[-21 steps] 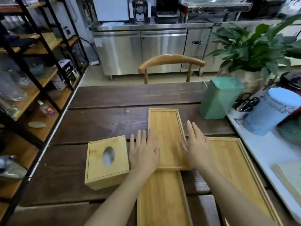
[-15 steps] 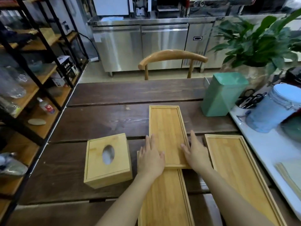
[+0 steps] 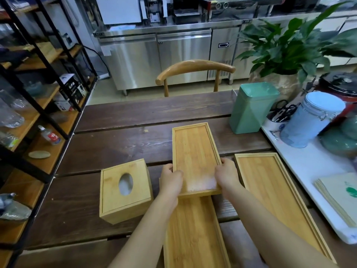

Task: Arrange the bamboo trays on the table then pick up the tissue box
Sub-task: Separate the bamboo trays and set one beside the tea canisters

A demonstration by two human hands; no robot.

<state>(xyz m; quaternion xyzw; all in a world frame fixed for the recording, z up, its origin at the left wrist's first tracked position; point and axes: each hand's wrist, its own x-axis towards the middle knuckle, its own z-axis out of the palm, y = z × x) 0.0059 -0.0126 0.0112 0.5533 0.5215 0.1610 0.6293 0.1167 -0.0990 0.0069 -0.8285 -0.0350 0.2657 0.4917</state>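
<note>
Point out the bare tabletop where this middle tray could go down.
Free: the dark planks beyond the tissue box, left of the held tray, up to the chair. Crowded: right side, with the big tray and green tin; the near centre holds another tray.

Table (image 3: pixel 119 144): small tray (image 3: pixel 195 155) at centre, near end overlapping long tray (image 3: pixel 193 235) at 6 o'clock. Wide tray (image 3: pixel 274 192) at 3–4 o'clock. Tissue box (image 3: pixel 123 190) at 8–9 o'clock. Canister (image 3: pixel 251 109) at 1–2 o'clock. Chair (image 3: pixel 193 69) at 12 o'clock, behind table.
</note>
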